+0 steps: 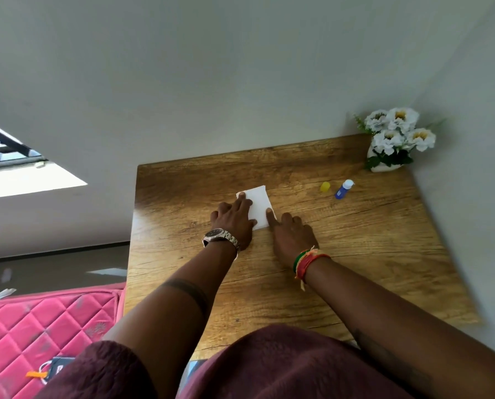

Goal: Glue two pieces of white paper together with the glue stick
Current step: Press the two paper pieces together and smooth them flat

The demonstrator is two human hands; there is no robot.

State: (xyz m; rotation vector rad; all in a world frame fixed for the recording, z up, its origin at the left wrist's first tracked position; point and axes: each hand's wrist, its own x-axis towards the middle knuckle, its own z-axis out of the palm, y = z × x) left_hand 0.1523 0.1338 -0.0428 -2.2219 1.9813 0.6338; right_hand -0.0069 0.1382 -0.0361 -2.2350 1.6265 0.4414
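A: Starting at the far left, what is there?

B: A pink quilted mattress [39, 326] beside the wooden table [355, 254], with a window [7, 156] above it.

A: And on the table?

B: The left hand [233, 221], a metal wristwatch [220, 237] on its wrist, lies flat with the fingers spread over the left part of the white paper [259, 205]. One fingertip reaches the paper's far left corner. It grips nothing; it only presses down.

A: Is that one sheet or two?

B: I cannot tell. It looks like a single small white rectangle lying flat near the middle of the table.

A: The right hand?

B: The right hand [292, 237], with a woven bracelet [308, 262] at the wrist, has its index finger stretched out onto the paper's near right corner. The other fingers are curled on the wood just beside the sheet. It holds nothing.

A: Further right?

B: A yellow cap [325, 187] stands alone, and just beside it a blue glue stick [343, 189] lies tilted, its white tip bare. Both are well apart from the paper. In the far right corner sits a white pot of white flowers [396, 136].
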